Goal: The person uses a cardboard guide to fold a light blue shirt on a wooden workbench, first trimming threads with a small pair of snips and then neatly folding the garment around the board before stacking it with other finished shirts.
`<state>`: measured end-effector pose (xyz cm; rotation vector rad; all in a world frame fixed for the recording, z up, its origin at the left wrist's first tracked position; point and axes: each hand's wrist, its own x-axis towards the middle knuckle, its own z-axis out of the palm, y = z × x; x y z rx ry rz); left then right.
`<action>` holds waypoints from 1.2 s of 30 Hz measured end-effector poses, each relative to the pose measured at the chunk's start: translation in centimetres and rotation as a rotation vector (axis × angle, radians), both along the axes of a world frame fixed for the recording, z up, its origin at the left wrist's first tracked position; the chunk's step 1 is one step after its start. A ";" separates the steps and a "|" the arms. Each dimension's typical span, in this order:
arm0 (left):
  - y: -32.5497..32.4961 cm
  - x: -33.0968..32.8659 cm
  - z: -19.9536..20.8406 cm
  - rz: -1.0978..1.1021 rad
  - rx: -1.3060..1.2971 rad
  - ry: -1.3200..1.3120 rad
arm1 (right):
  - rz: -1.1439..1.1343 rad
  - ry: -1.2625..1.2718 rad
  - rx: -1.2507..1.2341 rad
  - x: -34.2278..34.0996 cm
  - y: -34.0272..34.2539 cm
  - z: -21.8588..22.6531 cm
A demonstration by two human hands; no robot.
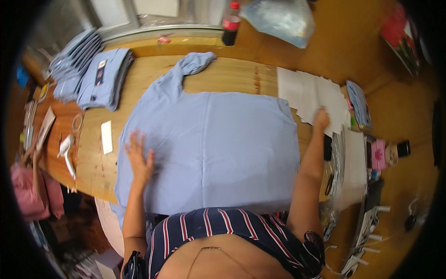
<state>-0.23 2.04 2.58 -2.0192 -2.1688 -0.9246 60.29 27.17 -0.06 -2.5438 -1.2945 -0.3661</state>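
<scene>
Well, left hand (138,156) splayed over blue garment (237,144); right hand (321,119) over white papers (306,88), grip unclear.

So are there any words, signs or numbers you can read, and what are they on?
None I can read clearly.
Red label on the bottle: too blurred.
Dark tag on the folded blue clothes: too small.
Reddish marks on the table: too blurred to tell if they're writing.
Big blue garment: no words visible.
White papers: nothing readable.
</scene>
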 end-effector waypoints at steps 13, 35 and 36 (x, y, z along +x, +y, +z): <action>-15.1 -2.7 -1.6 0.448 -0.323 0.184 | 0.561 1.322 1.004 -19.1 -17.6 17.8; -11.8 -1.6 -0.1 0.450 -0.269 0.093 | 0.988 1.141 -0.375 -41.7 -19.0 0.6; -12.2 -0.7 -0.3 0.408 -0.277 0.042 | 0.982 1.142 -0.376 -41.6 -18.8 0.7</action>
